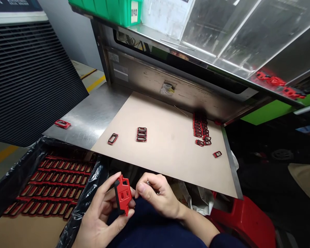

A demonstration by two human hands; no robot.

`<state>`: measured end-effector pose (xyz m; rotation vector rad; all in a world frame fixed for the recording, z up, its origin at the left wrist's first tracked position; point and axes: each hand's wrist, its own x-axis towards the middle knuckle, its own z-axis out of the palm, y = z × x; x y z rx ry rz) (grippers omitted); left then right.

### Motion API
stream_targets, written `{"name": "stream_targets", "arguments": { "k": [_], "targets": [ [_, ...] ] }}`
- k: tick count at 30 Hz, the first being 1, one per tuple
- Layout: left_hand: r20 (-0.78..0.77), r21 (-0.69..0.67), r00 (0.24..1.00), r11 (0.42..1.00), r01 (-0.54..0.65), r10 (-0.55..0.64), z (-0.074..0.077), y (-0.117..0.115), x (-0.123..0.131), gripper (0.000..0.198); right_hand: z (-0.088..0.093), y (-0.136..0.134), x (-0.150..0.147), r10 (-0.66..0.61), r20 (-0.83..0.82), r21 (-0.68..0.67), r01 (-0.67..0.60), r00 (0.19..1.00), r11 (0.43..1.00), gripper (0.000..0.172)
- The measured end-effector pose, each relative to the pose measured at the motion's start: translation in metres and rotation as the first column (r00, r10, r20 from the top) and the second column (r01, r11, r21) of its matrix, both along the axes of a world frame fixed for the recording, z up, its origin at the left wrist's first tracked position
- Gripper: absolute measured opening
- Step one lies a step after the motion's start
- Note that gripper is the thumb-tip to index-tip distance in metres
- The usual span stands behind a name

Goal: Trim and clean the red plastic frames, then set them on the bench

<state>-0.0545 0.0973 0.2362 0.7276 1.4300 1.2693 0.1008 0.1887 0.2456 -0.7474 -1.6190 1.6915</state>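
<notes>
My left hand (99, 210) grips a red and black plastic part (124, 194) by its two ends, between thumb and fingertips. The part is held up on edge, its red side with small rectangular openings facing right. Close beside it, my right hand (158, 194) is closed, thumb against the curled fingers. Bits of shiny metal show between those fingers, but most of that item is hidden. Both hands are in front of the table's near edge, above my lap.
On the beige board (167, 148) lie a stack of red-black frames (141, 134), a single frame (113, 138) and a cluster of frames (200, 125). A black-lined box (94, 179) holds rows of parts at left. A metal shelf (170, 43) overhangs the back.
</notes>
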Motion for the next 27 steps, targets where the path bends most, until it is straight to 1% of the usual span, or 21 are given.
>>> {"name": "stream_targets", "arguments": {
  "k": [4,6,7,8,9,11,12,13,15,17,18,19,20,21,23,26,27],
  "targets": [
    [-0.049,-0.006,0.999,1.0,-0.007,0.007,-0.002,-0.002,0.002,0.059,0.0,-0.002,-0.002,0.024,0.019,0.11,-0.026,1.0,0.994,0.028],
    [-0.037,0.007,0.999,1.0,0.0,0.0,-0.003,-0.001,0.002,0.056,-0.001,-0.003,-0.004,-0.009,0.001,0.234,0.008,1.0,0.972,0.022],
    [-0.008,0.009,1.0,1.0,0.006,-0.006,-0.003,-0.001,0.001,0.058,-0.003,-0.003,-0.004,-0.028,-0.013,0.321,0.03,1.0,0.947,0.019],
    [0.035,0.012,0.999,1.0,0.013,-0.013,-0.003,0.0,0.0,0.062,-0.004,-0.002,-0.005,-0.044,-0.023,0.421,0.05,0.999,0.906,0.018],
    [0.085,0.019,0.996,1.0,0.02,-0.022,-0.002,0.001,-0.001,0.069,-0.005,-0.001,-0.005,-0.06,-0.024,0.531,0.063,0.998,0.845,0.016],
    [0.181,0.036,0.982,0.999,0.038,-0.043,-0.001,0.003,-0.005,0.081,-0.007,0.001,-0.004,-0.096,-0.013,0.724,0.076,0.995,0.685,0.017],
    [0.217,0.043,0.975,0.998,0.047,-0.055,0.0,0.004,-0.007,0.086,-0.007,0.003,-0.003,-0.118,0.0,0.792,0.072,0.993,0.606,0.02],
    [0.243,0.043,0.968,0.998,0.055,-0.064,0.0,0.005,-0.008,0.089,-0.008,0.004,-0.002,-0.138,0.015,0.843,0.062,0.99,0.535,0.024],
    [0.279,0.022,0.958,0.998,0.061,-0.065,0.002,0.005,-0.01,0.092,-0.009,0.007,0.001,-0.165,0.051,0.905,0.024,0.985,0.424,0.029],
    [0.285,0.004,0.958,0.999,0.042,-0.041,0.004,0.005,-0.011,0.09,-0.012,0.01,0.003,-0.175,0.092,0.938,-0.026,0.98,0.346,0.026],
    [0.272,0.004,0.962,1.0,0.024,-0.024,0.005,0.005,-0.01,0.088,-0.013,0.011,0.004,-0.175,0.111,0.944,-0.048,0.978,0.326,0.024],
    [0.246,0.012,0.969,1.0,0.005,-0.008,0.006,0.005,-0.009,0.087,-0.015,0.011,0.005,-0.174,0.125,0.943,-0.062,0.977,0.327,0.023],
    [0.212,0.03,0.977,0.999,-0.013,0.006,0.007,0.005,-0.008,0.084,-0.016,0.011,0.005,-0.165,0.132,0.936,-0.068,0.977,0.347,0.023],
    [0.176,0.055,0.984,0.998,-0.029,0.019,0.008,0.005,-0.007,0.081,-0.017,0.011,0.005,-0.147,0.13,0.922,-0.065,0.981,0.381,0.024],
    [0.117,0.102,0.992,0.994,-0.05,0.038,0.008,0.005,-0.006,0.073,-0.018,0.01,0.003,-0.093,0.108,0.875,-0.05,0.99,0.482,0.025],
    [0.091,0.129,0.994,0.989,-0.07,0.059,0.008,0.006,-0.006,0.066,-0.016,0.007,-0.001,-0.013,0.05,0.741,-0.029,0.999,0.671,0.025],
    [0.09,0.128,0.994,0.989,-0.075,0.064,0.007,0.007,-0.006,0.066,-0.014,0.007,-0.002,0.002,0.027,0.688,-0.021,1.0,0.726,0.024]
  ]
}}
